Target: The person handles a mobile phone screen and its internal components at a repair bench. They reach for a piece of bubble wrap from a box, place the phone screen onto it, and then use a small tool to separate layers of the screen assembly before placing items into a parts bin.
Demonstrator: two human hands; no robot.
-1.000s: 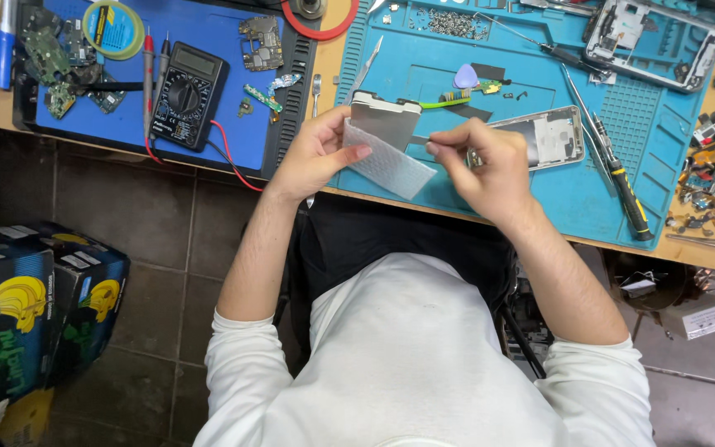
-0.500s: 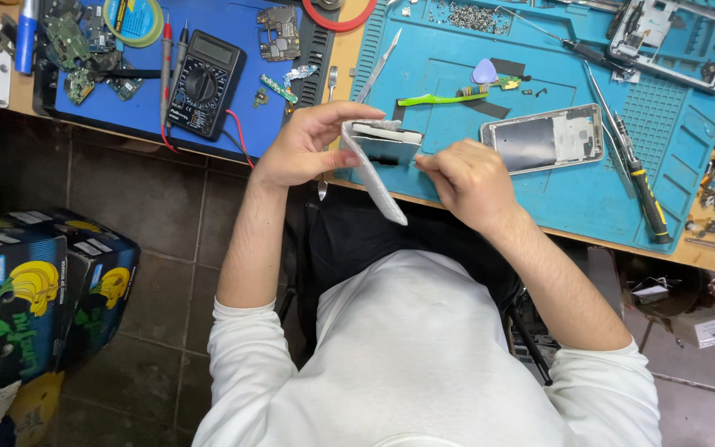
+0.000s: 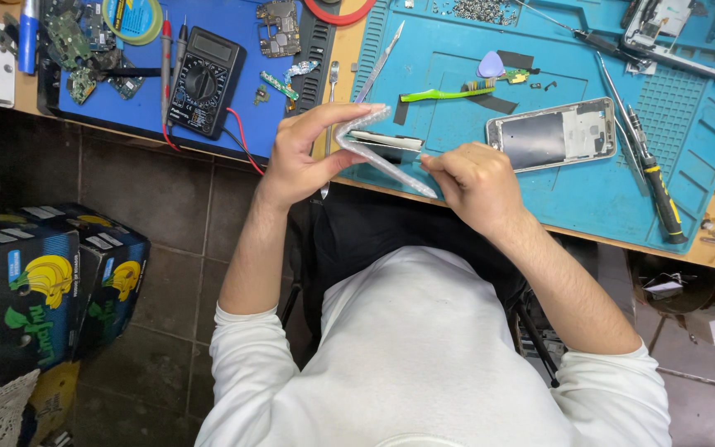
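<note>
The left hand [image 3: 304,157] grips the near end of a thin grey phone panel [image 3: 384,149], thumb under, fingers curled over the top — and that panel is now turned edge-on to us, slanting down toward the right, where a second ago its broad face was showing. The right hand [image 3: 475,184] is bunched at the panel's lower end, fingertips pinched tight against the edge; whether it nips a small tool or just the panel itself, I cannot tell from here. Between the two hands a second flat piece [image 3: 386,141], pale with a dark underside, splays away from the grey one like an opened book, so I'd judge the two layers are being parted, and the tilt has widened that gap.

Both hands hover just over the front edge of the teal work mat [image 3: 622,190], the panel held up off it. Beyond the right hand a silver phone frame [image 3: 552,134] lies face up on the mat, with a green toothbrush [image 3: 444,93] and a lilac pick [image 3: 491,64] above it. A yellow-handled screwdriver [image 3: 654,186] lies off to the right. Past the left hand — tweezers [image 3: 381,62], then a black multimeter [image 3: 204,80] on a blue mat [image 3: 142,108] with its red lead trailing over the bench edge. Down on the floor, printed cartons [image 3: 35,290].
</note>
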